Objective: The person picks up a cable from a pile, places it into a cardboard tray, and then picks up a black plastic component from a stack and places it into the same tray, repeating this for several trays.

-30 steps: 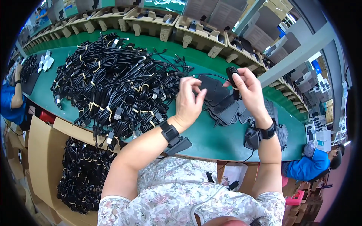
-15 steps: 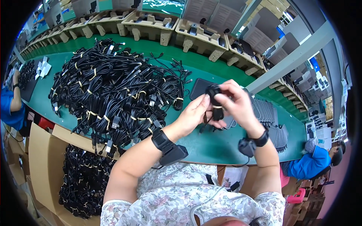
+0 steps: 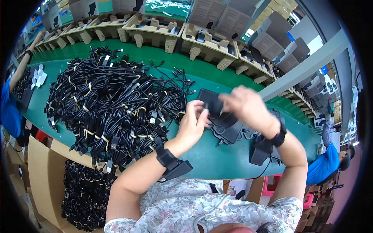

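Observation:
In front of me my left hand [image 3: 194,122] has its thumb and fingers pinched at the near left side of a blurred black cable bundle [image 3: 213,105]. My right hand [image 3: 248,110], smeared by motion, has curled fingertips at the bundle's right side. Under and beside the hands lie flat dark plates [image 3: 229,134] on the green table [image 3: 194,153]. A large heap of black cable coils [image 3: 116,97], bound with pale ties and showing metal plugs, spreads to the left of my left hand.
An open cardboard box [image 3: 40,167] with more cable coils stands below the table's left edge. Moulded pulp trays [image 3: 153,33] line the back. A grey metal post [image 3: 307,68] slants across the right. Co-workers in blue [image 3: 328,165] sit at both ends.
My right hand has moved slightly right, and my left hand slightly left and down. The cable bundle has shifted left and blurred. More of the flat dark plates shows under the hands.

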`<state>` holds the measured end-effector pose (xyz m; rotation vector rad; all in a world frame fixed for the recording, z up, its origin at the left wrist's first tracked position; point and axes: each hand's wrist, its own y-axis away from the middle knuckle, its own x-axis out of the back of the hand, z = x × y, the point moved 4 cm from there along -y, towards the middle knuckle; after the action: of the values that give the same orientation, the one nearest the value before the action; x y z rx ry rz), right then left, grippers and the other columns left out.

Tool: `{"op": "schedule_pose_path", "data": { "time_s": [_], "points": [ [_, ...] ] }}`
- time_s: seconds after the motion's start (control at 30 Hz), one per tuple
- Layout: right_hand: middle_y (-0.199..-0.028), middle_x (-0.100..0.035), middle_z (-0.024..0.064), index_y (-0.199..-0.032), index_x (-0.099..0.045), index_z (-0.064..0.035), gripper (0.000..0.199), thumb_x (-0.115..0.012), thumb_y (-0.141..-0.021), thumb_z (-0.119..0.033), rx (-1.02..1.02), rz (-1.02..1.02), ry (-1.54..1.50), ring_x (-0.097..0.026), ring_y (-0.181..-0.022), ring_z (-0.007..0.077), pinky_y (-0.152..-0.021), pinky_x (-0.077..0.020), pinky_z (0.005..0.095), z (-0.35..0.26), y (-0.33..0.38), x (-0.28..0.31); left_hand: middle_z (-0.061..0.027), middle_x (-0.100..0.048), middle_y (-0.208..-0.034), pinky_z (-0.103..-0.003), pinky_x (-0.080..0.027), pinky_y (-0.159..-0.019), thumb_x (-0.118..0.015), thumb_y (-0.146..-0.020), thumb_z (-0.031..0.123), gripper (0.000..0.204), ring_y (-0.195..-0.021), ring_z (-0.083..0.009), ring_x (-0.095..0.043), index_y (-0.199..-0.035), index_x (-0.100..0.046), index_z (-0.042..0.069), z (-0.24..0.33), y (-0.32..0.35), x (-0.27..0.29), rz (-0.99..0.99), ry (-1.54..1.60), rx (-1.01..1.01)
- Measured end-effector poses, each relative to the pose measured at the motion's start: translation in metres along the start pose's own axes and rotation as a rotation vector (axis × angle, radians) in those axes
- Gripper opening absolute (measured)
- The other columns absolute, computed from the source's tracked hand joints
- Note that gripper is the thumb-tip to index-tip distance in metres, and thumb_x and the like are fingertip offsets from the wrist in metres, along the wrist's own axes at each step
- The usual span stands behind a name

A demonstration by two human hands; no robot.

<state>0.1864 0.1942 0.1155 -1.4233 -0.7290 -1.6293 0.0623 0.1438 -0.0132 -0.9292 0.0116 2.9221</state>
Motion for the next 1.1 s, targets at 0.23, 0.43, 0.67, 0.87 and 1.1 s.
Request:
{"op": "schedule_pose_path", "data": {
  "time_s": [0.23,0.43,0.67,0.87,1.1],
  "points": [
    [-0.088,-0.066,0.0198,-0.099,-0.065,-0.003,0.037,-0.051,-0.092,-0.036,-0.8,0.274,0.092,-0.063,-0.085,0.038,-0.075,-0.0493,0.0447,0.19,-0.036,0.026,-0.021,-0.051,-0.1,-0.042,-0.047,-0.08,-0.054,-0.086,0.008,0.042,-0.094,-0.037,-0.053,-0.125,-0.04,0.0,0.003,0.0,0.0,0.012,-1.189,-0.405],
    [-0.087,-0.066,0.0225,-0.095,-0.065,0.0013,0.04,-0.053,-0.089,-0.037,-1.002,0.096,0.006,-0.064,-0.088,0.0381,-0.078,-0.0484,0.0442,0.295,-0.046,-0.017,-0.0196,-0.05,-0.101,-0.043,-0.047,-0.08,-0.053,-0.086,0.007,0.043,-0.094,-0.0357,-0.053,-0.126,-0.04,-0.002,0.008,0.002,-0.004,-0.001,-1.205,-0.416],
    [-0.094,-0.066,0.0242,-0.094,-0.064,0.0042,0.043,-0.053,-0.089,-0.037,-0.996,-0.164,-0.002,-0.063,-0.094,0.0393,-0.081,-0.0481,0.0445,0.296,-0.07,-0.027,-0.0189,-0.05,-0.103,-0.042,-0.046,-0.08,-0.053,-0.085,0.006,0.044,-0.095,-0.0346,-0.052,-0.126,-0.04,-0.002,0.012,-0.001,-0.002,-0.018,-1.227,-0.365],
    [-0.101,-0.065,0.0245,-0.111,-0.058,0.0039,0.049,-0.048,-0.092,-0.04,-1.041,0.029,0.164,-0.063,-0.096,0.0387,-0.083,-0.0487,0.0449,0.316,-0.062,-0.098,-0.0193,-0.049,-0.104,-0.042,-0.046,-0.08,-0.055,-0.084,0.004,0.045,-0.094,-0.0356,-0.053,-0.126,-0.04,-0.001,0.01,0.0,-0.005,-0.026,-1.202,-0.373],
    [-0.106,-0.064,0.0213,-0.11,-0.058,-0.0041,0.041,-0.046,-0.091,-0.038,-1.0,0.103,-0.104,-0.061,-0.099,0.0397,-0.083,-0.0482,0.0463,0.333,-0.052,-0.131,-0.0192,-0.049,-0.104,-0.041,-0.046,-0.081,-0.056,-0.083,0.003,0.044,-0.095,-0.0359,-0.052,-0.125,-0.041,-0.001,0.011,-0.002,-0.001,-0.009,-1.218,-0.399]
  ]
}}
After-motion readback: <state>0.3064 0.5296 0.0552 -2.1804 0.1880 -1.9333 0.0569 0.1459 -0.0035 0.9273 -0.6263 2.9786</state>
